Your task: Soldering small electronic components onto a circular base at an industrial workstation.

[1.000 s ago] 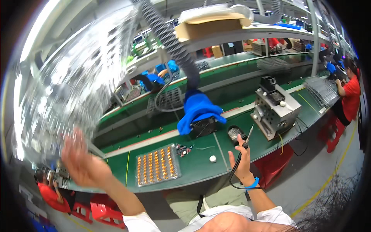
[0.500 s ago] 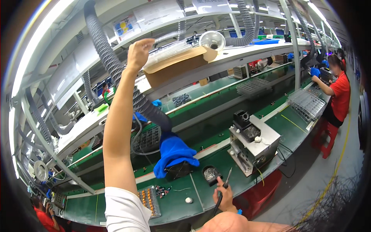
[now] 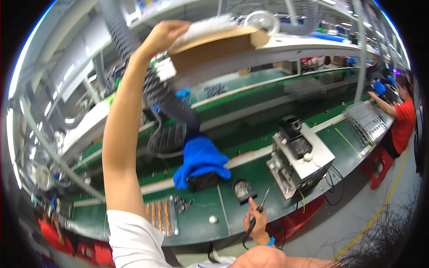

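My left arm is raised to the shelf, where my left hand [image 3: 164, 36] pinches the edge of what looks like a clear plastic tray [image 3: 210, 27], blurred, above an open cardboard box [image 3: 214, 52]. My right hand [image 3: 256, 225] is closed around a soldering iron [image 3: 260, 208], its tip pointing up and away. Just beyond that hand sits a small black container [image 3: 242, 190] with silvery wire-like stuff inside. On the green bench [image 3: 201, 232], a clear tray of orange parts [image 3: 161, 216] lies beneath my left arm. A small white round piece [image 3: 213, 219] rests nearby.
A metal soldering machine [image 3: 304, 156] stands right of the black container. A blue-cloth-covered duct end [image 3: 201, 158] hangs over the bench. Stacked clear trays [image 3: 364, 120] lie farther right, beside a person in a red shirt [image 3: 404, 127]. A red stool [image 3: 297, 219] stands below the bench edge.
The whole view has shifted and tilted. My left hand is now closer to the box, with the clear plastic beside its fingers. My right hand still holds the soldering iron near the black container.
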A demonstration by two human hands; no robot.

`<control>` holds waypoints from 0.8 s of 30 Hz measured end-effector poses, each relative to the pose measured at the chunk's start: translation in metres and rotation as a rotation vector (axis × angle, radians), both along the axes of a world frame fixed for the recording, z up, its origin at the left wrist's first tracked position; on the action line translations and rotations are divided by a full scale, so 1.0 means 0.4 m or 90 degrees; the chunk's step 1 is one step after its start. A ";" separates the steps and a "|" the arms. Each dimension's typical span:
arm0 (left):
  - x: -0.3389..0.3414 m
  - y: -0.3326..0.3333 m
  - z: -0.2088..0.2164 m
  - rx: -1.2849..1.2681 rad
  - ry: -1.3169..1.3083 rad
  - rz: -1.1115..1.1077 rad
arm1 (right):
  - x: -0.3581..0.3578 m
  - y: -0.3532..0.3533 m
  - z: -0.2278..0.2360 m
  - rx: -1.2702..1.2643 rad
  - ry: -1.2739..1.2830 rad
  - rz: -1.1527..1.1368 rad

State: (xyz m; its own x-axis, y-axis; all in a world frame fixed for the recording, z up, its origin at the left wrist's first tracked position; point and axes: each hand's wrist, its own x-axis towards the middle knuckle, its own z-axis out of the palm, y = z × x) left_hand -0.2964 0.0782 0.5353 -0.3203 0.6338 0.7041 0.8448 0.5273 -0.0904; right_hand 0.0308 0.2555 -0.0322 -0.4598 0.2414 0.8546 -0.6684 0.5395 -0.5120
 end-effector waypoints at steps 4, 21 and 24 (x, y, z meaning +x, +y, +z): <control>0.222 0.014 -0.029 0.105 0.204 -0.101 | -0.003 0.003 -0.003 -0.023 -0.047 0.019; 0.191 -1.007 -1.324 0.130 -0.309 0.555 | 0.026 0.012 0.004 0.127 -0.119 0.002; 0.046 -0.941 -1.373 0.098 -0.453 0.601 | 0.053 0.018 0.006 0.148 -0.130 0.006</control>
